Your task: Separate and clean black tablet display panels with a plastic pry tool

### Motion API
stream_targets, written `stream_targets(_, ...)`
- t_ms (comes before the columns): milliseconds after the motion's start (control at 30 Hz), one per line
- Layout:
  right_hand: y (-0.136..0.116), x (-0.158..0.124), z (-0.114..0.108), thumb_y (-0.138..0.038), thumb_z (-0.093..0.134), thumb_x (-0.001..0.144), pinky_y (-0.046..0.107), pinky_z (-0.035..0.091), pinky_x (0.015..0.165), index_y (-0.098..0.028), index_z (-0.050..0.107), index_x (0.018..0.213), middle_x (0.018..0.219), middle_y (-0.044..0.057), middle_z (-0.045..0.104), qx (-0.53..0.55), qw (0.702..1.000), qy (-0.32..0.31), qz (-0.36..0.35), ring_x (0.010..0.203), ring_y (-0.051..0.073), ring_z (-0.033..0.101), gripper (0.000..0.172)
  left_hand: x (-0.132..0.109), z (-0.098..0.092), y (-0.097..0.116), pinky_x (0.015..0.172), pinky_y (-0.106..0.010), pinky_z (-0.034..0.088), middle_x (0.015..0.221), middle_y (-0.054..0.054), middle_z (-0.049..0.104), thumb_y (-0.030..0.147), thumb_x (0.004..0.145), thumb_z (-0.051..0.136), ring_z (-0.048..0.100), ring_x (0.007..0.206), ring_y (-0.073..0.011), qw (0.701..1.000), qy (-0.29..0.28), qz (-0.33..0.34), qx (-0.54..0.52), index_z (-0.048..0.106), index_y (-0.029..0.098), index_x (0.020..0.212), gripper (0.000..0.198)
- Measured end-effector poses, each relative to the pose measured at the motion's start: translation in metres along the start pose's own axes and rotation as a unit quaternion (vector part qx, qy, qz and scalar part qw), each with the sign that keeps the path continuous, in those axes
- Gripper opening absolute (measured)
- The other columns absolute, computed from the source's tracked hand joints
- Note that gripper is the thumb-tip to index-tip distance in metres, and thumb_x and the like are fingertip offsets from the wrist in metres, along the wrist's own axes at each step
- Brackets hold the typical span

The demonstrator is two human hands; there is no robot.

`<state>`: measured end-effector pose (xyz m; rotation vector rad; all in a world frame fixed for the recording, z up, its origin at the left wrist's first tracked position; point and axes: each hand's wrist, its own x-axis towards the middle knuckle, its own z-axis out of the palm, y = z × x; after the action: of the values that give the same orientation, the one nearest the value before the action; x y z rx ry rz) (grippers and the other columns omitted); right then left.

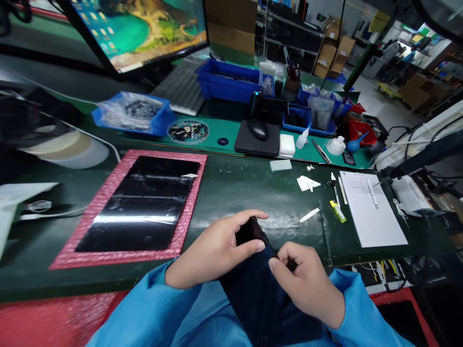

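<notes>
Both my hands hold a dark flat panel (pixel 258 294) that tilts up from my lap to the front edge of the green bench. My left hand (pixel 217 253) wraps its fingers and thumb round the panel's upper corner. My right hand (pixel 307 284) is closed, pinching at the panel's right edge just below that corner. Blue sleeves cover both my arms. To the left, a black glossy tablet screen (pixel 144 205) lies flat on a pink bubble-wrap sheet (pixel 108 193).
A notepad with a pen (pixel 371 209), a yellow marker (pixel 337 211), tweezers and white paper scraps (pixel 307 183) lie to the right. Behind are a mouse on a black pad (pixel 257 137), blue parts bins (pixel 224 79), a keyboard (pixel 183 86) and a monitor (pixel 141 29).
</notes>
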<state>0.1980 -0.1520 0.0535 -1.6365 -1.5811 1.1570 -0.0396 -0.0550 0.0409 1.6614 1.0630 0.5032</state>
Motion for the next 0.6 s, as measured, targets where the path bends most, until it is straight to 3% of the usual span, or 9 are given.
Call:
stream_targets(233, 0.002, 0.003, -0.002, -0.051, 0.07, 0.11, 0.034, 0.039, 0.065, -0.027, 0.058, 0.073, 0.066, -0.005, 0.062, 0.009, 1.0, -0.005, -0.002, 0.063, 0.018, 0.058, 0.045, 0.003, 0.002, -0.002, 0.103, -0.047, 0.063, 0.129, -0.004, 0.095, 0.05, 0.095, 0.085, 0.083, 0.118, -0.0379, 1.0, -0.002, 0.003, 0.009, 0.083, 0.033, 0.152, 0.059)
stream_targets(367, 0.007, 0.005, -0.01, -0.063, 0.068, 0.114, 0.035, 0.053, 0.07, -0.026, 0.076, 0.082, 0.074, 0.0, 0.075, 0.042, 0.999, -0.035, 0.001, 0.072, 0.023, 0.071, 0.05, 0.005, -0.003, -0.006, 0.103, -0.047, 0.063, 0.126, -0.003, 0.095, 0.05, 0.092, 0.087, 0.083, 0.114, -0.0367, 1.0, 0.014, 0.013, -0.019, 0.086, 0.033, 0.148, 0.058)
stream_targets(500, 0.012, -0.003, -0.02, -0.085, 0.075, 0.104, 0.051, 0.073, 0.104, -0.037, 0.097, 0.122, 0.114, 0.01, 0.098, 0.216, 0.965, -0.141, 0.043, 0.109, 0.039, 0.092, 0.056, 0.013, -0.016, -0.015, 0.103, -0.042, 0.062, 0.122, -0.001, 0.092, 0.046, 0.081, 0.094, 0.08, 0.113, -0.0336, 0.992, 0.044, 0.032, -0.115, 0.09, 0.031, 0.133, 0.054)
stream_targets(600, 0.017, -0.018, -0.021, -0.095, 0.086, 0.079, 0.066, 0.067, 0.127, -0.055, 0.096, 0.136, 0.138, 0.005, 0.099, 0.337, 0.926, -0.142, 0.09, 0.142, 0.052, 0.088, 0.07, 0.019, -0.024, -0.022, 0.1, -0.04, 0.061, 0.112, -0.002, 0.088, 0.044, 0.082, 0.096, 0.078, 0.107, -0.0309, 0.981, 0.076, 0.052, -0.171, 0.089, 0.024, 0.13, 0.053)
